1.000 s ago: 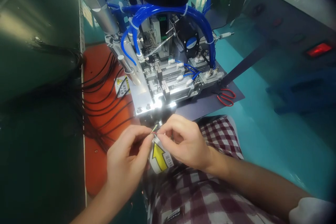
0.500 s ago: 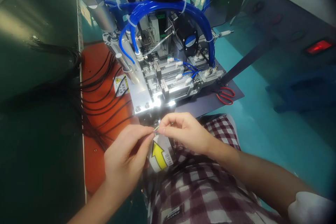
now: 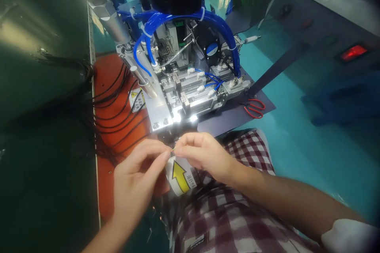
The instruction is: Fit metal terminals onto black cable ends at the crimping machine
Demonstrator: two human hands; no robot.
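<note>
My left hand (image 3: 136,176) and my right hand (image 3: 198,154) meet just below the front edge of a small metal machine (image 3: 178,87). Both pinch the thin coloured wire ends (image 3: 173,150) of a cable between thumb and forefinger. The wire tips show as a tiny yellow-green fleck between the fingertips. A white label with a yellow arrow (image 3: 180,174) lies right under my hands. The lit slot at the machine's front (image 3: 185,118) is a little above the fingertips.
Several black cables (image 3: 115,102) fan over an orange mat (image 3: 107,158) on the left. Blue air hoses (image 3: 184,21) arch over the machine. Red-handled scissors (image 3: 254,108) lie on a dark plate to the right. A red lit switch (image 3: 353,52) glows far right. My checked clothing (image 3: 231,213) fills the foreground.
My hands have stayed pinched together on the wire ends, shifting slightly; the right fingers have closed lower over the tips. The view has tilted a little.
</note>
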